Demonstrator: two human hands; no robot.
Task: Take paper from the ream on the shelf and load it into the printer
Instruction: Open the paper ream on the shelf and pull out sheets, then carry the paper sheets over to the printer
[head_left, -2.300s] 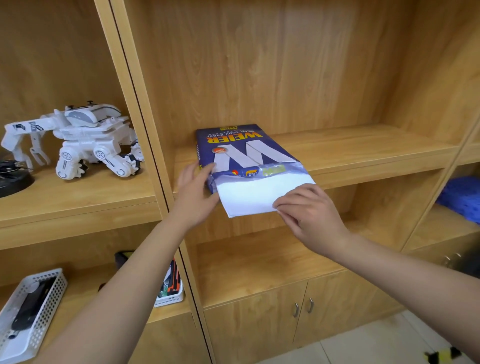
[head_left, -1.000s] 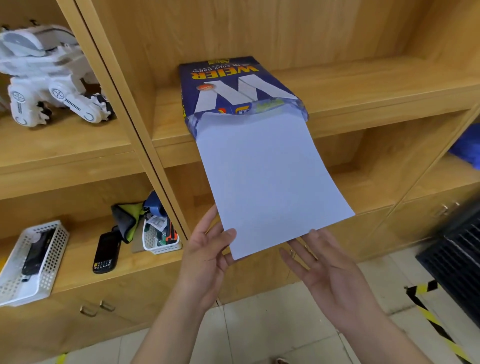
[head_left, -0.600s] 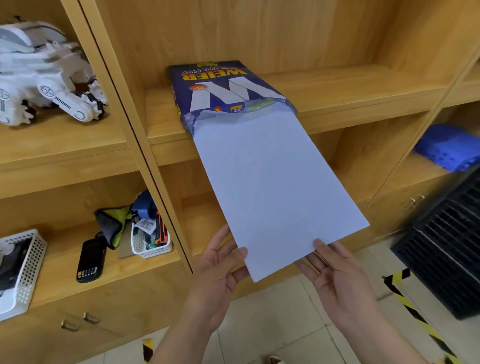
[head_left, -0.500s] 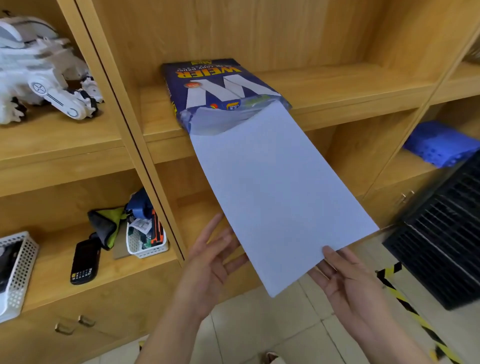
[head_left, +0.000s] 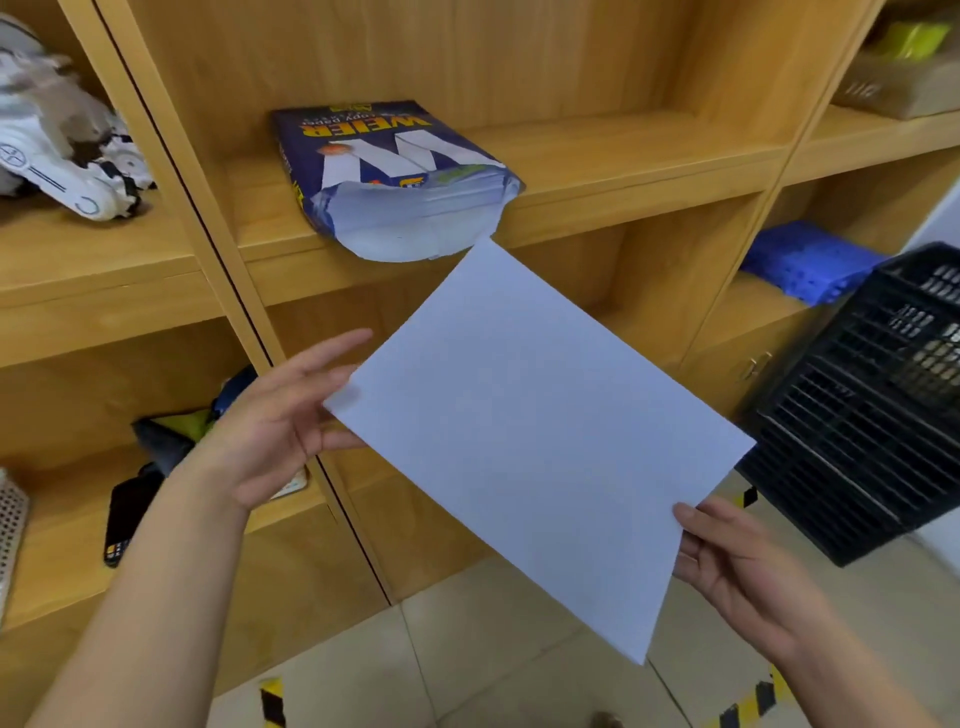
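A blue ream wrapper (head_left: 384, 161) marked WEIER lies on the middle wooden shelf (head_left: 623, 171), its torn front end open with white sheets showing. A white stack of paper (head_left: 530, 436) is clear of the ream and hangs tilted in front of the lower shelves. My right hand (head_left: 737, 566) grips its lower right edge. My left hand (head_left: 280, 421) is at its left corner, fingers spread, with the thumb touching the edge. No printer is in view.
A white toy robot (head_left: 57, 145) stands on the left shelf. Below it are a black handset (head_left: 127, 514) and a dark and yellow item. A black slatted crate (head_left: 883, 405) stands at the right, with a blue tray (head_left: 810, 265) on the shelf behind it. Tiled floor lies below.
The paper has come fully out of the ream wrapper and swung down to the right. Both hands moved with it, and the view turned right.
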